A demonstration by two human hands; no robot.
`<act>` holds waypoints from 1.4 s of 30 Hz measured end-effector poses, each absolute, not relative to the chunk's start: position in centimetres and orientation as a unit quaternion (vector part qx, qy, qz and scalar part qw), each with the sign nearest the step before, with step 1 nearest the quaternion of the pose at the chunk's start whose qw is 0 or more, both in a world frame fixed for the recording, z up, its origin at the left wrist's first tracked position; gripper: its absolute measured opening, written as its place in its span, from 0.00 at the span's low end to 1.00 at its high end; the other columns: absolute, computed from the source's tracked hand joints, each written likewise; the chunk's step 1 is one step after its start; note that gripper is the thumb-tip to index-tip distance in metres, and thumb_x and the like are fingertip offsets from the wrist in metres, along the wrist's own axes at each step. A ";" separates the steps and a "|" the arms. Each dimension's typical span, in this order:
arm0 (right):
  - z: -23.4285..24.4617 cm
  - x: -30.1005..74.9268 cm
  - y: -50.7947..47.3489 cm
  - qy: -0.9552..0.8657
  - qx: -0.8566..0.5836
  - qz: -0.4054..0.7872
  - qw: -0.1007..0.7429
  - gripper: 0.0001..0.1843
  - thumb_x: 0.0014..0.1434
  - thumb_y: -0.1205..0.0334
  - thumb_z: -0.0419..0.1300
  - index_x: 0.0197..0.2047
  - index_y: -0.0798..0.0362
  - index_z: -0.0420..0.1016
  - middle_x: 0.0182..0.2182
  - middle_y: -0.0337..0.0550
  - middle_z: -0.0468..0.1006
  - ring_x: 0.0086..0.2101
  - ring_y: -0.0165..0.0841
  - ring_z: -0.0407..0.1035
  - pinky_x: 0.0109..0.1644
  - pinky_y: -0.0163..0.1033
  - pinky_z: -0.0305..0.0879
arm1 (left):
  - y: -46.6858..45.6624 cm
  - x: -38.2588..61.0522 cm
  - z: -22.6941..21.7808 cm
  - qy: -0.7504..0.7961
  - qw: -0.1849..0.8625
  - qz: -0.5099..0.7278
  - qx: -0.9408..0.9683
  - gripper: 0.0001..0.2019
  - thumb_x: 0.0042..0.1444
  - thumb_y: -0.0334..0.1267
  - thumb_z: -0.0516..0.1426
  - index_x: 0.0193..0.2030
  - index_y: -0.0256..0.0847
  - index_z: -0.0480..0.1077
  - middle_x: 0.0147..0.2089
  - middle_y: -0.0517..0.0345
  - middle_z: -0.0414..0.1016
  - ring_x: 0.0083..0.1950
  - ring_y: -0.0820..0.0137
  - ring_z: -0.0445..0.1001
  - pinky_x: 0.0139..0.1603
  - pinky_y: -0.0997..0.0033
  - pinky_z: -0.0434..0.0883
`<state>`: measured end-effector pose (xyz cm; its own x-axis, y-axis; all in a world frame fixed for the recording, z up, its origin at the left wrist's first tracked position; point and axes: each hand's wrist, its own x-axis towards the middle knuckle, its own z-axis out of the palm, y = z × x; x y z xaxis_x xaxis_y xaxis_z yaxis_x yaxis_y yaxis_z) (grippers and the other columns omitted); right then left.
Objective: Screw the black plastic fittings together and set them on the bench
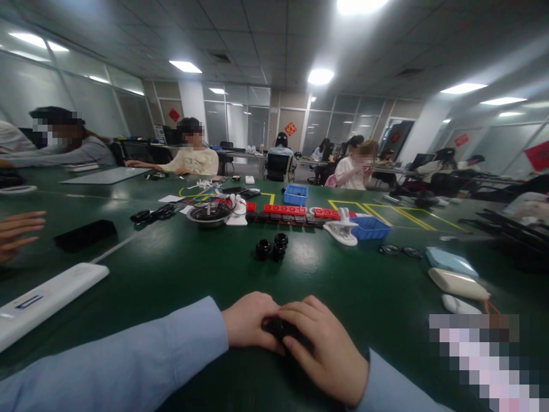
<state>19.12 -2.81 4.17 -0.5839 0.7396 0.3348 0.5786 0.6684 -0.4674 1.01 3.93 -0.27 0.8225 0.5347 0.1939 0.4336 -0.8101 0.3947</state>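
Close to the table's near side, my left hand (250, 321) and my right hand (326, 352) meet around a glossy black piece (281, 328). Both are closed on it, the right one cupped over its top and side. Fingers hide most of the piece, so its full shape cannot be made out. Farther forward stand three short black cylinders (278, 252) with round openings on top, grouped together and apart from my hands.
Beyond the cylinders lie red strips (286, 210), a coiled black cable (210, 212), white stands (342, 229) and blue bins (372, 228). Glasses (401, 250) and a beige case (457, 283) sit right. Left are a white bar (51, 297) and another person's hand (19, 233).
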 end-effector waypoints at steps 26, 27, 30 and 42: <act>4.2 19.2 -2.5 -0.850 -0.418 0.211 0.242 0.20 0.48 0.71 0.61 0.46 0.49 0.70 0.38 0.41 0.69 0.39 0.35 0.60 0.42 0.41 0.59 | 4.1 0.7 -0.4 0.249 0.187 0.125 0.942 0.17 0.48 0.54 0.59 0.38 0.44 0.70 0.25 0.66 0.64 0.27 0.73 0.62 0.28 0.74 0.54; 4.2 19.2 -2.5 -0.850 -0.416 0.211 0.244 0.20 0.49 0.71 0.61 0.46 0.48 0.70 0.38 0.41 0.69 0.39 0.35 0.60 0.42 0.41 0.59 | 4.1 0.7 -0.4 0.249 0.185 0.127 0.942 0.17 0.48 0.54 0.59 0.37 0.44 0.70 0.25 0.66 0.63 0.27 0.73 0.62 0.28 0.74 0.53; 4.2 19.3 -2.4 -0.853 -0.409 0.210 0.248 0.21 0.49 0.71 0.60 0.47 0.47 0.70 0.38 0.41 0.69 0.39 0.35 0.60 0.43 0.41 0.59 | 4.2 0.7 -0.5 0.248 0.180 0.131 0.943 0.16 0.48 0.53 0.58 0.37 0.44 0.70 0.25 0.66 0.63 0.27 0.73 0.62 0.28 0.74 0.53; 4.1 19.3 -2.3 -0.855 -0.406 0.211 0.244 0.20 0.51 0.71 0.60 0.48 0.48 0.70 0.39 0.41 0.69 0.39 0.35 0.60 0.42 0.41 0.59 | 4.1 0.7 -0.4 0.248 0.190 0.128 0.941 0.16 0.48 0.53 0.58 0.35 0.43 0.70 0.25 0.65 0.64 0.27 0.73 0.63 0.29 0.75 0.55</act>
